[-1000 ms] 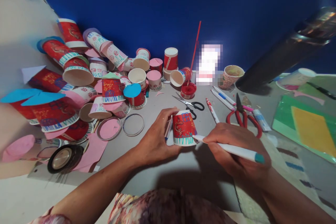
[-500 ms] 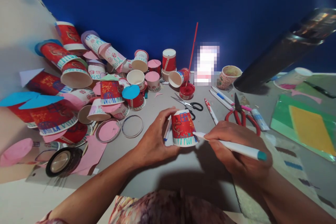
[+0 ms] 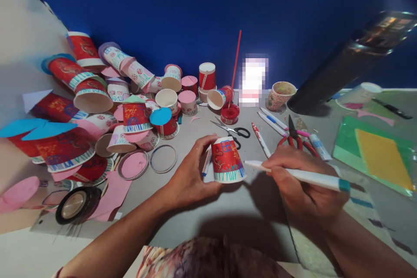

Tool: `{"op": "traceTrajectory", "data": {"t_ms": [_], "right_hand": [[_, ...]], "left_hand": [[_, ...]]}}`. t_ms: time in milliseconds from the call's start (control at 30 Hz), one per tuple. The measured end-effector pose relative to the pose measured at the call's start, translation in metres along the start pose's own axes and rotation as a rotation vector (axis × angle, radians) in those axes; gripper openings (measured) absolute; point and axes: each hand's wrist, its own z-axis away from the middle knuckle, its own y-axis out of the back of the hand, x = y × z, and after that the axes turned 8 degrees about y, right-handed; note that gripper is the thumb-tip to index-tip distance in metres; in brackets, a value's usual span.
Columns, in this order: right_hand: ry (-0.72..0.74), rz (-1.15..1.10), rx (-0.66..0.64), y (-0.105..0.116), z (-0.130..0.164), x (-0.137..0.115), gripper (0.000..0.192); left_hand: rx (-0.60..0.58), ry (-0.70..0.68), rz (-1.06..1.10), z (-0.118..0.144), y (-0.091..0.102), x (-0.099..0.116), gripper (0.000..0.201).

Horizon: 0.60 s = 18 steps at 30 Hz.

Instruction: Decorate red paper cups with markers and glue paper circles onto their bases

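Note:
My left hand (image 3: 192,176) grips a red paper cup (image 3: 227,160) by its left side, with thumb and fingers at its two ends. The cup is upside down, its wide white rim low. A blue window drawing is near its top and green grass-like strokes run along the rim. In my right hand (image 3: 302,182) is a white marker pen (image 3: 312,178) with a green end, pinched between thumb and fingers. The pen's tip points left, a little apart from the cup's right side. Scissors (image 3: 235,130) lie just behind the cup.
Decorated paper cups (image 3: 137,117) are heaped on the left, near two rings (image 3: 163,159) and a black-rimmed round object (image 3: 74,205). A paint pot (image 3: 230,114) with a red stick, pliers (image 3: 295,137), pens (image 3: 272,124) and a black cylinder (image 3: 339,65) stand or lie behind and right.
My right hand has drawn the marker pen right, away from the cup. The cup has turned slightly in my left hand, and the green strokes now reach farther right on the visible side.

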Motion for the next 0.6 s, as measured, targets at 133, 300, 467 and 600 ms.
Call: {"op": "traceTrajectory", "data": {"t_ms": [133, 300, 467, 600], "right_hand": [[-0.049, 0.097, 0.074, -0.001, 0.007, 0.004, 0.02], [-0.066, 0.102, 0.061, -0.002, 0.005, 0.005, 0.02], [-0.014, -0.099, 0.033, 0.0, -0.001, 0.001, 0.023], [-0.027, -0.137, -0.034, -0.001, -0.005, -0.004, 0.019]], "left_hand": [[0.031, -0.027, -0.061, 0.001, 0.002, -0.005, 0.081], [0.066, -0.071, -0.024, 0.001, 0.004, -0.015, 0.081], [0.056, 0.003, 0.024, 0.001, 0.004, -0.013, 0.079], [0.061, 0.05, 0.029, 0.002, 0.004, -0.012, 0.08]]}}
